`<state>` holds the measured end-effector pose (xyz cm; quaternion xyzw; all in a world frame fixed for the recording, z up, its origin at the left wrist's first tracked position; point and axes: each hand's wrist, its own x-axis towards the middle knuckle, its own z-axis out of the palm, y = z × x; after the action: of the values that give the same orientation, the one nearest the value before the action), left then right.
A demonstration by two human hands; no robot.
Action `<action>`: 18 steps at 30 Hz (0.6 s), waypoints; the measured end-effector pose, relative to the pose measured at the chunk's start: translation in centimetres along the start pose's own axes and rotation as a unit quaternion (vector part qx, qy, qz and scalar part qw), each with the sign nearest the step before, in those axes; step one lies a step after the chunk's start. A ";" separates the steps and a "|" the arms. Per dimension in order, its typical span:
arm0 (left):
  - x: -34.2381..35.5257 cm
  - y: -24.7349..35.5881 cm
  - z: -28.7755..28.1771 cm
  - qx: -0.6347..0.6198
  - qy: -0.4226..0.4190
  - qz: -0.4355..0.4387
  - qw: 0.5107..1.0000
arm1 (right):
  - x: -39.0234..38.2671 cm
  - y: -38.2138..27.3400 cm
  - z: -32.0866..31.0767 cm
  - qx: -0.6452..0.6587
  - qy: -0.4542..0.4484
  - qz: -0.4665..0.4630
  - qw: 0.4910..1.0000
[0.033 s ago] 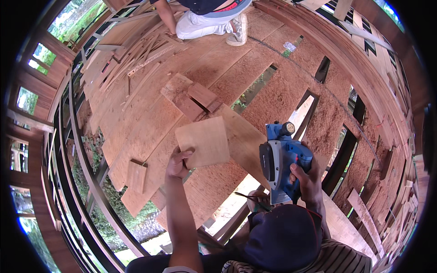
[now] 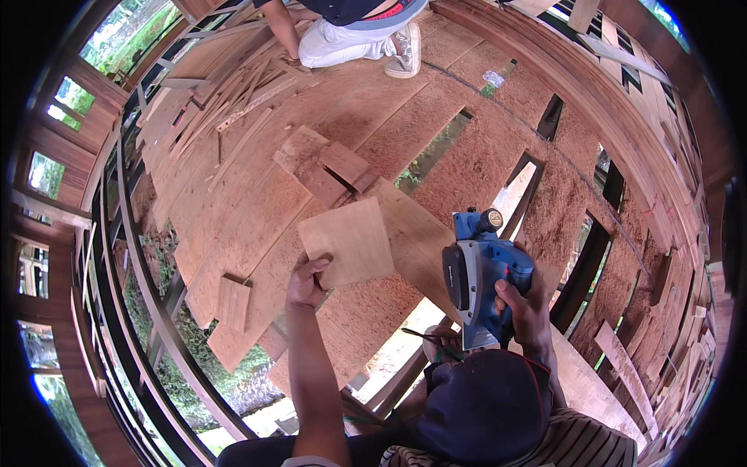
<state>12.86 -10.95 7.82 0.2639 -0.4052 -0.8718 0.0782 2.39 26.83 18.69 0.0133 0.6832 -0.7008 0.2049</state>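
Note:
My left hand (image 2: pixel 309 280) is closed on the near left edge of a thin square wooden board (image 2: pixel 348 240), its thumb lying on the top face. The board is pale and flat, and its far edge overlaps the view of a longer plank (image 2: pixel 412 233). To the right, my right hand (image 2: pixel 525 300) wraps the rear handle of a blue electric hand planer (image 2: pixel 486 268) with a black side cover and a round front knob. The planer sits over the right end of that plank; whether its sole touches the wood is hidden. A dark cap (image 2: pixel 482 405) covers part of my right forearm.
Shavings cover the plank floor, which has long open gaps (image 2: pixel 436 148). Two short wooden blocks (image 2: pixel 342 165) lie beyond the board, another block (image 2: pixel 233 302) to the left. A person in white trousers (image 2: pixel 342 43) kneels at the back. Stacked timber (image 2: pixel 576 78) lines the right.
The square board has turned slightly counterclockwise in my left hand, and my left forearm has shifted a little to the right. The planer and my right hand stay in place.

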 end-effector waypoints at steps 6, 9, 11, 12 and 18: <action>1.2 -2.9 -1.7 -0.080 0.006 0.019 0.997 | 0.4 0.1 0.0 -0.014 -0.011 0.002 1.000; 1.0 -2.9 -1.2 -0.071 0.021 0.029 0.997 | 0.6 0.2 0.0 -0.014 -0.019 0.012 1.000; 0.8 -2.6 -0.7 -0.064 0.027 0.035 0.997 | 0.8 0.6 0.1 -0.007 -0.022 0.014 1.000; 0.7 -2.5 -0.6 -0.065 0.028 0.037 0.997 | 0.9 0.8 0.1 -0.004 -0.023 0.015 1.000; 0.7 -2.4 0.0 -0.072 0.035 0.039 0.996 | 0.9 0.6 0.3 -0.038 -0.025 0.006 0.999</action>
<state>12.47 -9.60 5.76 0.2725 -0.3482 -0.8852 0.1449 1.80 26.28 17.89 -0.0083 0.7041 -0.6730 0.2265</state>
